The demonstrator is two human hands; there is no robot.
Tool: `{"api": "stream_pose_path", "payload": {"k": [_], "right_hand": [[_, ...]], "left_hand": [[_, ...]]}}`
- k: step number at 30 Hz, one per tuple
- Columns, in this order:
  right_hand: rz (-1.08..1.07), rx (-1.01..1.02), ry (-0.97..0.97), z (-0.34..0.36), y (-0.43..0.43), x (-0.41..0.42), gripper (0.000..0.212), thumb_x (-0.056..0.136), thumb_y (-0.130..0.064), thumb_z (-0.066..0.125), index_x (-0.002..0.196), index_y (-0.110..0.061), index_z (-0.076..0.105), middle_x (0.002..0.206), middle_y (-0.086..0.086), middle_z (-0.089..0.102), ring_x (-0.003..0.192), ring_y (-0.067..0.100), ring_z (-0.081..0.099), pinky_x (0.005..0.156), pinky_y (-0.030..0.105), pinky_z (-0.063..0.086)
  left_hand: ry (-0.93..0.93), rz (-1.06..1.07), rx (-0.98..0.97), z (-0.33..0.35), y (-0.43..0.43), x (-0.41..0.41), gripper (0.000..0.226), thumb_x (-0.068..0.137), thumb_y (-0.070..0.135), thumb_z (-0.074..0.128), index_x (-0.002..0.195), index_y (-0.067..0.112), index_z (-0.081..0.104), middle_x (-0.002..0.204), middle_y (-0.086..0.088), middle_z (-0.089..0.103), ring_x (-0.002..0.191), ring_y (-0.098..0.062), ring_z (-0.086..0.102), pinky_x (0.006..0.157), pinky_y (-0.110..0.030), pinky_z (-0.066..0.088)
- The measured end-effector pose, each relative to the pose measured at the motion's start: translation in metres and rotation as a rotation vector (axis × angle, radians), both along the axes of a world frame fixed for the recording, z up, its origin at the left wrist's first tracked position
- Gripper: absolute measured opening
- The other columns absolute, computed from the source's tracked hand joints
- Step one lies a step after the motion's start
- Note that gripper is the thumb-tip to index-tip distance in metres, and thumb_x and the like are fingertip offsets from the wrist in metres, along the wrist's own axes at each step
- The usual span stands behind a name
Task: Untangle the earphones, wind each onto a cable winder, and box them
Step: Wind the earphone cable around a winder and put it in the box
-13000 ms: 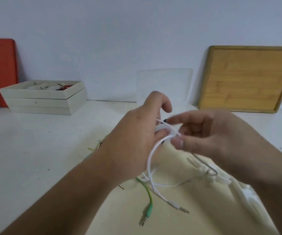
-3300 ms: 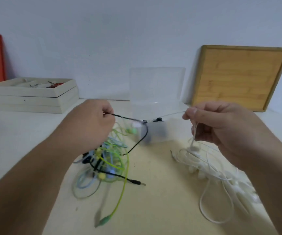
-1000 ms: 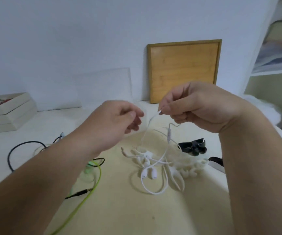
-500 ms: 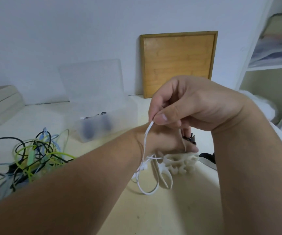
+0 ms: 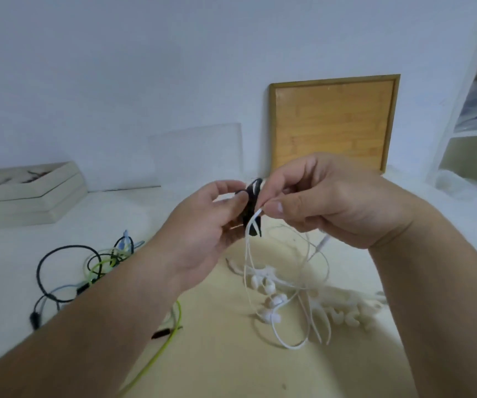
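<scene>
Over the table [image 5: 231, 369], left hand [image 5: 203, 225] gripped a black winder [image 5: 253, 196], right hand [image 5: 332, 202] pinched the white cable [image 5: 247, 254]. Its hanging loops could snag the white winders [image 5: 346, 315] below

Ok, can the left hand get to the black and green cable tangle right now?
Probably yes: the tangle lies uncovered left of that arm, nothing between. But the left hand grips the black winder, so it's busy.
</scene>
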State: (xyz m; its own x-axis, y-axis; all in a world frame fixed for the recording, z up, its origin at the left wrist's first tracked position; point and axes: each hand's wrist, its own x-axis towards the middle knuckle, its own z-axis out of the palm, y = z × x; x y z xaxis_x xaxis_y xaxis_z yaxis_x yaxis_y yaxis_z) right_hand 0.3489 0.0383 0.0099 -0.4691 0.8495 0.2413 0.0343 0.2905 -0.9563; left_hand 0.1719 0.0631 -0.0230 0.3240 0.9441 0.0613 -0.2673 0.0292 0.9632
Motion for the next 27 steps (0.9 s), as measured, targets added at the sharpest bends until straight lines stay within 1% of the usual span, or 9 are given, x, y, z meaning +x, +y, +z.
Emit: {"api": "stream_pose_path", "payload": {"k": [2, 4, 9, 12, 15, 17, 19, 22, 27], "right_hand": [[-0.089, 0.029, 0.005, -0.003, 0.002, -0.013, 0.006, 0.071, -0.005, 0.070, 0.075, -0.001, 0.074, 0.053, 0.003, 0.051, 0.046, 0.012, 0.036, 0.045, 0.023, 0.026], [-0.164, 0.060, -0.003, -0.006, 0.003, -0.024, 0.005, 0.071, -0.008, 0.071, 0.072, -0.005, 0.075, 0.052, 0.002, 0.053, 0.048, 0.013, 0.042, 0.047, 0.023, 0.032], [-0.316, 0.136, -0.039, -0.015, 0.003, -0.048, 0.002, 0.074, -0.013, 0.076, 0.073, -0.014, 0.077, 0.062, -0.001, 0.065, 0.061, 0.010, 0.057, 0.057, 0.025, 0.046], [-0.389, 0.179, -0.060, -0.017, 0.002, -0.054, 0.008, 0.079, -0.010, 0.079, 0.075, -0.016, 0.078, 0.067, 0.001, 0.069, 0.065, 0.010, 0.058, 0.062, 0.028, 0.048], [-0.454, 0.195, -0.050, -0.016, 0.002, -0.060, 0.011, 0.079, -0.006, 0.078, 0.072, -0.014, 0.077, 0.070, 0.008, 0.072, 0.062, 0.011, 0.060, 0.060, 0.023, 0.049], [-0.505, 0.197, -0.048, -0.017, 0.002, -0.063, 0.012, 0.081, -0.003, 0.075, 0.072, -0.012, 0.076, 0.068, 0.008, 0.073, 0.061, 0.013, 0.065, 0.058, 0.021, 0.049], [-0.537, 0.196, -0.042, -0.017, 0.002, -0.064, 0.015, 0.082, -0.002, 0.073, 0.071, -0.011, 0.075, 0.066, 0.005, 0.073, 0.060, 0.013, 0.066, 0.057, 0.021, 0.050], [-0.574, 0.185, -0.021, -0.015, 0.001, -0.062, 0.015, 0.081, -0.002, 0.073, 0.069, -0.011, 0.074, 0.063, 0.006, 0.072, 0.054, 0.011, 0.063, 0.054, 0.019, 0.048], [-0.607, 0.205, -0.041, -0.014, 0.002, -0.061, 0.019, 0.083, -0.006, 0.073, 0.066, -0.016, 0.075, 0.065, 0.005, 0.071, 0.055, 0.013, 0.061, 0.052, 0.021, 0.048]], "left_hand": [[-0.126, 0.086, -0.076, -0.006, -0.003, -0.022, 0.013, 0.098, 0.002, 0.052, 0.109, 0.004, 0.058, 0.078, -0.010, 0.071, 0.067, -0.020, 0.065, 0.062, -0.028, 0.059], [-0.194, 0.133, -0.081, -0.007, -0.008, -0.033, 0.012, 0.098, 0.000, 0.051, 0.107, 0.006, 0.057, 0.081, -0.014, 0.072, 0.071, -0.024, 0.067, 0.067, -0.032, 0.061], [-0.233, 0.220, -0.008, -0.002, -0.010, -0.041, 0.019, 0.099, -0.003, 0.049, 0.111, 0.011, 0.053, 0.093, -0.017, 0.071, 0.076, -0.023, 0.074, 0.072, -0.032, 0.061], [-0.190, 0.261, 0.023, -0.001, -0.009, -0.045, 0.015, 0.098, -0.001, 0.053, 0.105, 0.012, 0.055, 0.099, -0.023, 0.070, 0.078, -0.026, 0.075, 0.073, -0.032, 0.060], [-0.141, 0.231, 0.018, -0.001, -0.008, -0.047, 0.008, 0.097, 0.004, 0.058, 0.092, 0.010, 0.060, 0.099, -0.024, 0.071, 0.079, -0.031, 0.076, 0.071, -0.031, 0.059], [-0.124, 0.191, 0.012, -0.002, -0.009, -0.046, 0.003, 0.094, 0.006, 0.063, 0.092, 0.007, 0.065, 0.099, -0.022, 0.073, 0.081, -0.029, 0.075, 0.073, -0.030, 0.060], [-0.096, 0.144, 0.024, -0.003, -0.010, -0.047, 0.010, 0.089, 0.003, 0.067, 0.098, 0.006, 0.068, 0.100, -0.019, 0.075, 0.086, -0.027, 0.075, 0.080, -0.034, 0.061], [0.036, 0.136, 0.132, -0.002, -0.009, -0.051, 0.024, 0.082, -0.006, 0.070, 0.100, 0.010, 0.072, 0.094, -0.009, 0.078, 0.093, -0.024, 0.074, 0.090, -0.036, 0.058], [0.219, 0.117, 0.290, 0.000, -0.011, -0.055, 0.028, 0.080, -0.005, 0.074, 0.098, 0.016, 0.074, 0.093, 0.001, 0.078, 0.088, -0.015, 0.074, 0.081, -0.017, 0.056]]}}
